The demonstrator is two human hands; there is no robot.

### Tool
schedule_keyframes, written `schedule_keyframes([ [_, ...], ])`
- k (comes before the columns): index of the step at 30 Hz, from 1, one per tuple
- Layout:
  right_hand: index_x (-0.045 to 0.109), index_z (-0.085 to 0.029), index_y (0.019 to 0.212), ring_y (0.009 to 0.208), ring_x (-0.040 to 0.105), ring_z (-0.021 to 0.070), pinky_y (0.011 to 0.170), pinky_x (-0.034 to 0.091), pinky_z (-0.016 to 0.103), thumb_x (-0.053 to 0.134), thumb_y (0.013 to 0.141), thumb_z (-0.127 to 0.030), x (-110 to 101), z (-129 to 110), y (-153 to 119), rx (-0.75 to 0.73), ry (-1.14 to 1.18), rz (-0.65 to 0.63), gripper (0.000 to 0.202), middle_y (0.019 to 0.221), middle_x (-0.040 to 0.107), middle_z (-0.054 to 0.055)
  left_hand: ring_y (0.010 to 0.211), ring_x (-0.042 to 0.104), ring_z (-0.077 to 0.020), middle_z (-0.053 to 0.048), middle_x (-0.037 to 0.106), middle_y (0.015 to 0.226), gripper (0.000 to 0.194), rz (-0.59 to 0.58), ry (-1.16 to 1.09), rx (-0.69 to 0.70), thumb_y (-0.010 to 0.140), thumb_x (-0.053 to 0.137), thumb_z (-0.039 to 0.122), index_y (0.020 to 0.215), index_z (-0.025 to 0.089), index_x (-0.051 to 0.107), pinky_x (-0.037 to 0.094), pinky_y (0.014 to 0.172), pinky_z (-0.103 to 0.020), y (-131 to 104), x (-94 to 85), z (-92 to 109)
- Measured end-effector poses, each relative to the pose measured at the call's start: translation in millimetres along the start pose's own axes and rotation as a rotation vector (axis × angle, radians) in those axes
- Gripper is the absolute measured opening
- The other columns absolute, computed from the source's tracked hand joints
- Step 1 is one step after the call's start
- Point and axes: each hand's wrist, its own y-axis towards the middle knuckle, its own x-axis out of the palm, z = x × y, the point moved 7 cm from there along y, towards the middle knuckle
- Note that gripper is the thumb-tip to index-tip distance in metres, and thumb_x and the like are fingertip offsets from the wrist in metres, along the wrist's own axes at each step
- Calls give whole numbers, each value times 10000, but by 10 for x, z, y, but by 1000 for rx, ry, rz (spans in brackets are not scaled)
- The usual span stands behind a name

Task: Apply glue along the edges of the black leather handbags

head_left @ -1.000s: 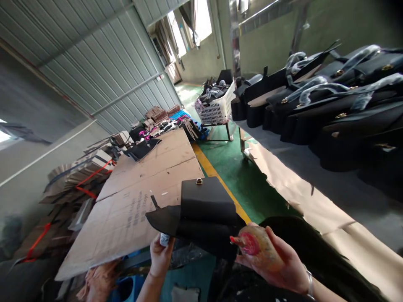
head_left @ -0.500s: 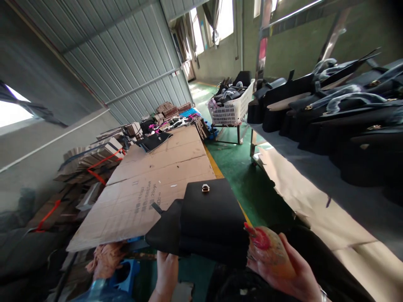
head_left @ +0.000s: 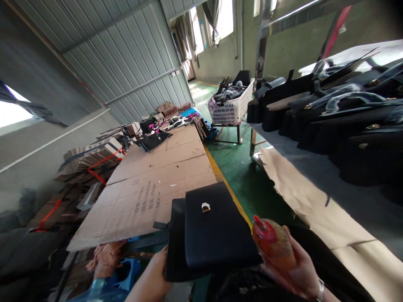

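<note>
The cardboard-covered tabletop (head_left: 119,209) stretches away ahead of me, left of centre; the grey shelf (head_left: 292,152) on my right carries its row of bags (head_left: 315,126), and a white basket (head_left: 226,114) stands beyond; these lie as they did half a second ago. What has changed is the black bag (head_left: 223,239) between my hands: it is tipped so that its smooth flap shows broad and flat to me, where a moment ago it looked folded and its side panel jutted out to a point; that panel is now a straighter strip behind the flap's left edge; the bag hangs in front of me, overlapping the tabletop's near right corner in view, and I cannot tell whether they touch.

My left hand (head_left: 159,266) is closed on the bag's left edge, fingertips hidden behind it; my right hand (head_left: 299,266) stays wrapped round a stained bottle (head_left: 278,249), its red nozzle (head_left: 260,223) just beside the bag's right edge; I judge that the left hand is turning the bag while the bottle is merely kept ready; the small metal clasp (head_left: 205,208) sits lower and in plain sight, and the little tab (head_left: 160,225) sticks out leftward.
</note>
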Motion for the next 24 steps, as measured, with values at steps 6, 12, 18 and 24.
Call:
schedule_keyframes([
  [6, 783, -240, 990, 990, 729, 212, 907, 566, 270, 729, 709, -623, -47, 42, 56, 5, 15, 35, 479, 1076, 771, 66, 808, 697, -292, -111, 746, 852, 481, 142, 100, -59, 573, 812, 527, 932, 206, 797, 579, 745, -377, -63, -282, 371],
  [12, 741, -211, 1096, 1127, 665, 278, 1034, 485, 400, 680, 752, -651, 109, 81, 105, -6, -12, -72, 563, 1179, 731, 104, 883, 693, -254, -168, 730, 1033, 590, -288, -381, -388, 647, 832, 495, 1129, 167, 735, 554, 718, -309, -238, 602, 383],
  [18, 730, -168, 1082, 1075, 680, 245, 992, 496, 377, 682, 795, -583, 400, 52, 91, -66, 28, -205, 506, 1190, 722, 119, 945, 711, -290, -90, 764, 923, 257, -331, -643, -488, 677, 818, 242, 922, 182, 769, 525, 939, -397, -55, 774, 237],
  [24, 744, -237, 1019, 985, 705, 206, 891, 552, 310, 674, 828, -535, 201, -369, -12, -236, -8, -110, 361, 1106, 755, 56, 1004, 694, -348, -28, 768, 773, 170, -191, -822, -250, 511, 823, 169, 641, 219, 726, 499, 1006, -481, 654, 406, 223],
])
